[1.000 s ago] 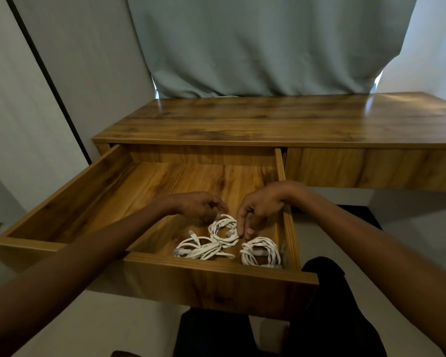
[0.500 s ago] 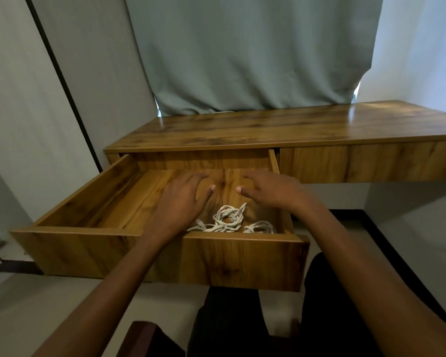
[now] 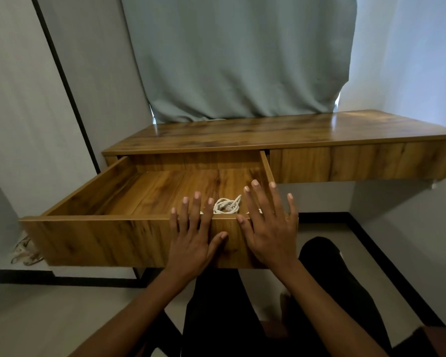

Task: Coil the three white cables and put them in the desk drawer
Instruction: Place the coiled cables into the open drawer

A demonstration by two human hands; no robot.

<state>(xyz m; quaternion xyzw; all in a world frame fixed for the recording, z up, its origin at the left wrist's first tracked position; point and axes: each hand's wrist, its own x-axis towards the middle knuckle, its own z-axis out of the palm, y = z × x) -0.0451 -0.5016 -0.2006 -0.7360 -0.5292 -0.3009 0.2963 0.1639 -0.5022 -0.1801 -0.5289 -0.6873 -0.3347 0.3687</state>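
Observation:
The wooden desk drawer (image 3: 93, 240) stands pulled out under the desk top. Coiled white cables (image 3: 227, 206) lie inside it near the front right corner, mostly hidden behind the front panel and my hands. My left hand (image 3: 193, 233) lies flat against the drawer's front panel with straight spread fingers reaching over its top edge. My right hand (image 3: 268, 222) lies flat beside it, fingers straight and spread, near the panel's right end. Neither hand holds anything.
The wooden desk top (image 3: 281, 132) runs to the right, with a shut drawer front (image 3: 358, 163) below it. A grey-green curtain (image 3: 237, 55) hangs behind. My dark-clothed legs (image 3: 242, 305) are below the drawer. A pale object (image 3: 26, 252) lies on the floor at left.
Both hands let go of the cables, drew back out of the drawer and now lie flat on its front panel. The view rose and pulled back.

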